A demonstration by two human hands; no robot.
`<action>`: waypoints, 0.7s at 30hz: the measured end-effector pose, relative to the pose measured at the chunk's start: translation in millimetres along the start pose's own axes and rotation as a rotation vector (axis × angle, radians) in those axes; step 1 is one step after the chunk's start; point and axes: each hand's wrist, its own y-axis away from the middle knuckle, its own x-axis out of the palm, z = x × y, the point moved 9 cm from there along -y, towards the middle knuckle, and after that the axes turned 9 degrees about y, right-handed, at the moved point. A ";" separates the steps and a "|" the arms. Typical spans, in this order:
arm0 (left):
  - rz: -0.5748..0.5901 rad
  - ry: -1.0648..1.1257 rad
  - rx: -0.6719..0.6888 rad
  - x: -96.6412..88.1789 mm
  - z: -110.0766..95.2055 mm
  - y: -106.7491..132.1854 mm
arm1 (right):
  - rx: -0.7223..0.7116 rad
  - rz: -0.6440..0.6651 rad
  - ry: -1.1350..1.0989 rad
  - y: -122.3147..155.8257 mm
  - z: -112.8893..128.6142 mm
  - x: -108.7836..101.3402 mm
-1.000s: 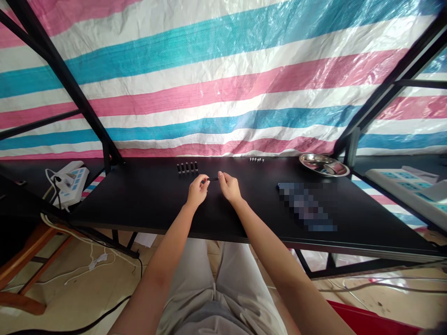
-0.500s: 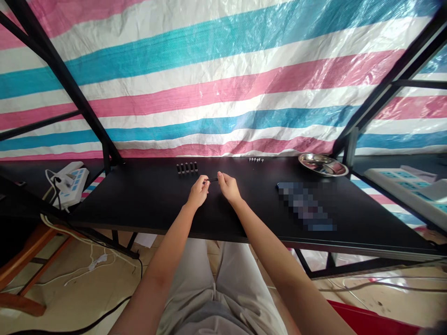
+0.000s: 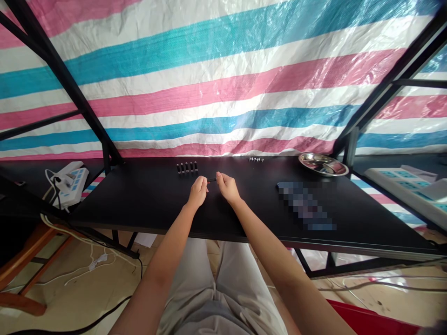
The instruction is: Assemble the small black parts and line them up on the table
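Head: rod [image 3: 211, 179] horizontal between left hand [image 3: 197, 190], right hand [image 3: 227, 187].

Bench [image 3: 146, 200] black, matte. Tarp [image 3: 223, 83] behind: pink, teal and white horizontal stripes. Frame bars [image 3: 63, 77] black. Dish [image 3: 323, 164] shiny silver. Power strip [image 3: 71, 179] white with light-blue sockets. Trousers [image 3: 223, 288] light grey. Floor [image 3: 70, 288] beige. Bin [image 3: 370, 321] red.

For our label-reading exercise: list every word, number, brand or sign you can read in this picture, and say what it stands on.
No text can be read.
White power strip at the left: markings too small to read.
Pixelated patch on the black table: blurred out.
Small black piece pinched between left hand and right hand: no lettering visible.
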 end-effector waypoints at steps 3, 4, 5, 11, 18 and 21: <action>-0.024 -0.001 -0.002 -1.7 1.2 -1.2 | -0.017 -0.002 0.006 -0.2 1.0 0.3; -0.025 -0.004 -0.004 -1.6 1.7 -1.6 | -0.020 -0.003 0.008 -0.3 1.0 0.4; -0.024 -0.009 -0.007 -1.2 2.1 -1.9 | -0.023 -0.003 0.010 -0.4 0.8 0.5; -0.014 -0.036 -0.050 0.9 7.6 -2.7 | -0.033 -0.002 0.005 -0.8 -0.8 0.7; -0.037 -0.067 -0.079 -2.1 13.9 -3.8 | -0.037 0.040 -0.044 -3.8 -6.5 5.3; -0.063 -0.101 -0.089 -4.9 14.2 -3.6 | -0.032 0.082 -0.057 -4.8 -9.8 9.7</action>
